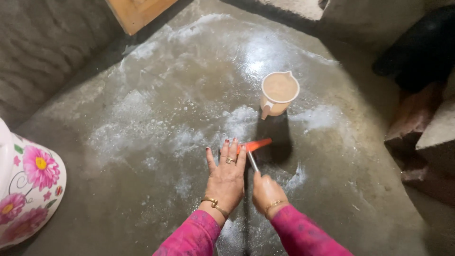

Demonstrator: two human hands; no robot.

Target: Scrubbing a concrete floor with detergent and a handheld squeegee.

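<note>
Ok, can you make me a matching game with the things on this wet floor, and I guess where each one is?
Things:
1. jug
2. flowered container
3. left hand
4. right hand

Places or states:
A. closed around a thin metal handle with an orange head
B. at the left edge of the picture
C. flat on the floor, fingers spread
D. standing on the floor beyond the hands, full of cloudy liquid

Pairs: 1-D, 2-B, 3-C, 4-A
</note>
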